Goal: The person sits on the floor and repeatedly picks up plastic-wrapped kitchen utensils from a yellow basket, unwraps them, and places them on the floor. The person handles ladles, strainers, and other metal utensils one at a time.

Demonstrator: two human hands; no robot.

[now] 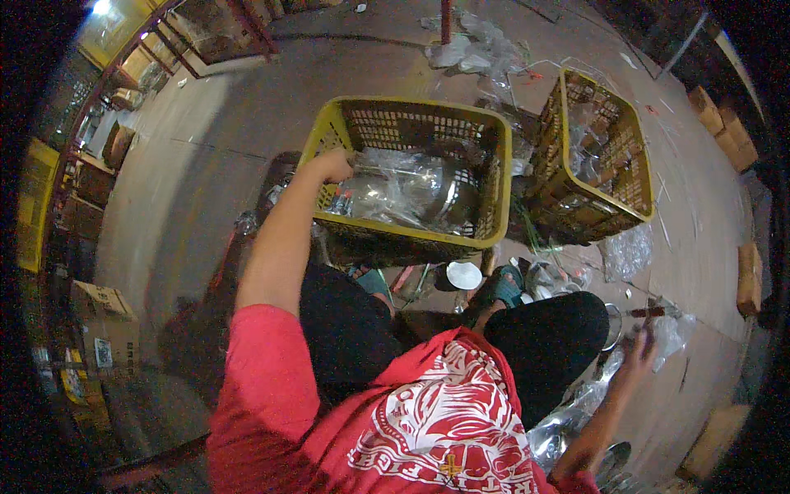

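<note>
My left hand [333, 165] reaches into a yellow plastic crate [494, 177] in front of me, its fingers on clear plastic-wrapped shiny metal items [411, 191] inside; the grip itself is hidden. My right hand [638, 350] is low at my right side, fingers closed around a clear plastic bag [673, 333] above a pile of bagged metal pieces [568, 424] on the floor. I am seated, with black trousers and a red printed shirt below.
A second yellow crate [638, 210] with wrapped items stands tilted at the right. Loose plastic wrap [477, 49] lies behind the crates. Cardboard boxes [103, 321] line the left and right walls. Small metal lids [463, 274] sit by my feet.
</note>
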